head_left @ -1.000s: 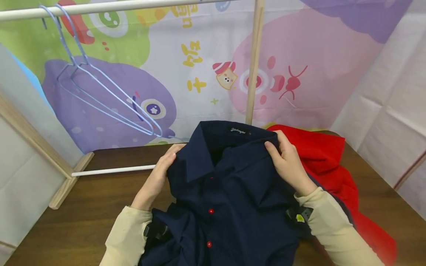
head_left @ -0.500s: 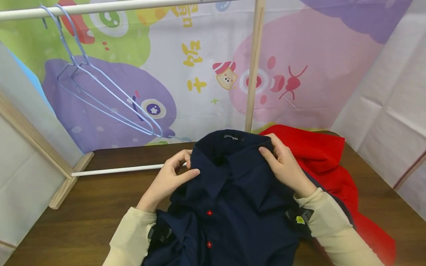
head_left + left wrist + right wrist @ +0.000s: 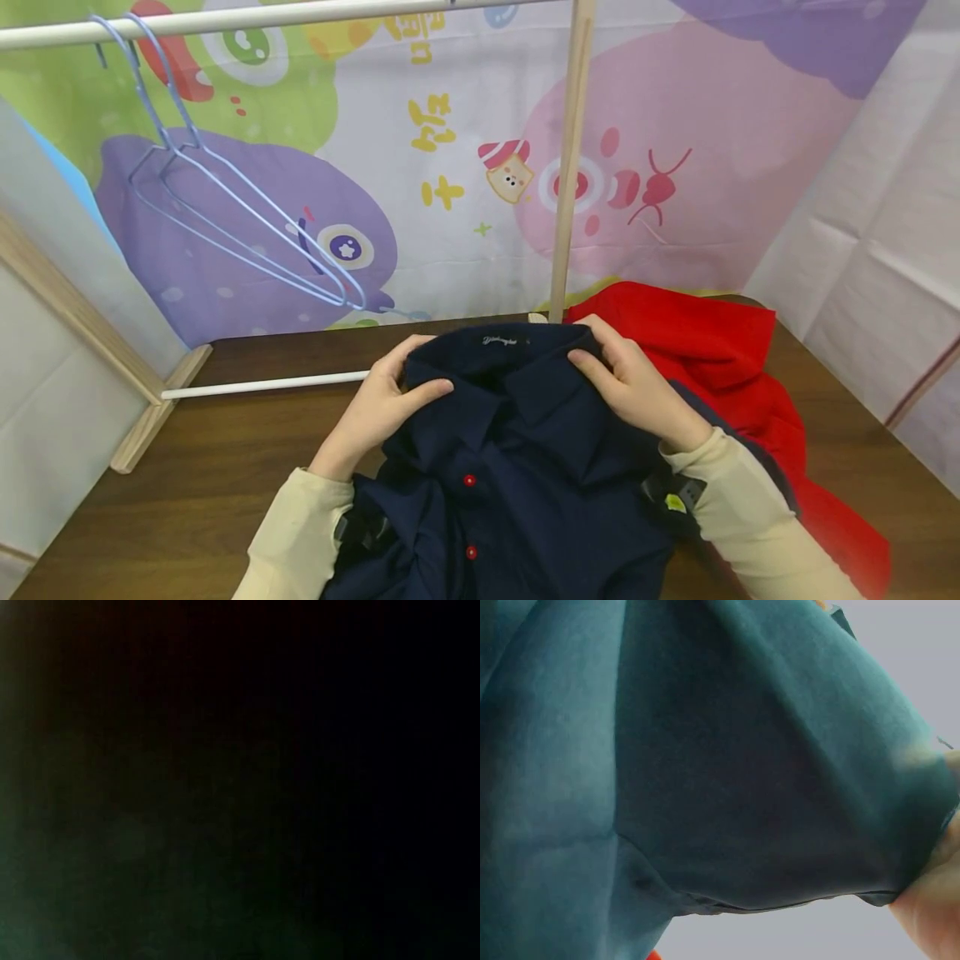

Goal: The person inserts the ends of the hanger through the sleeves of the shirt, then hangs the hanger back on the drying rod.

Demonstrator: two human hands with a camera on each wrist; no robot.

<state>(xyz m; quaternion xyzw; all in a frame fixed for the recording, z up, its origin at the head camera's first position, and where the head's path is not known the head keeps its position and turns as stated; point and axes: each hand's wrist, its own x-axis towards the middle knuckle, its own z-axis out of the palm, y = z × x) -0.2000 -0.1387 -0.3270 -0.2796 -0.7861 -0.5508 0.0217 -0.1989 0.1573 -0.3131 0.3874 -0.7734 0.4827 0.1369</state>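
Observation:
A navy shirt [image 3: 525, 483] with red buttons is spread in front of me, its collar [image 3: 472, 400] facing up and a label inside the neck. My left hand [image 3: 378, 408] pinches the collar's left side, thumb on the front and fingers behind. At the right side of the collar, my right hand [image 3: 637, 383] pinches the cloth with its thumb in front. The right wrist view shows folds of the shirt [image 3: 705, 765] stretched from that hand [image 3: 934, 907]. Darkness fills the left wrist view, so nothing can be made out there.
Two light-blue hangers [image 3: 247, 225] hang from a white rail [image 3: 300, 15] at the upper left. A red garment [image 3: 720, 358] lies right of the shirt on the brown table [image 3: 187, 500]. A wooden post [image 3: 572, 167] and a low white bar [image 3: 270, 383] stand behind.
The collar has come down and slightly left, toward me, with both hands. My left hand shifted its hold on the collar, its thumb moving to the front.

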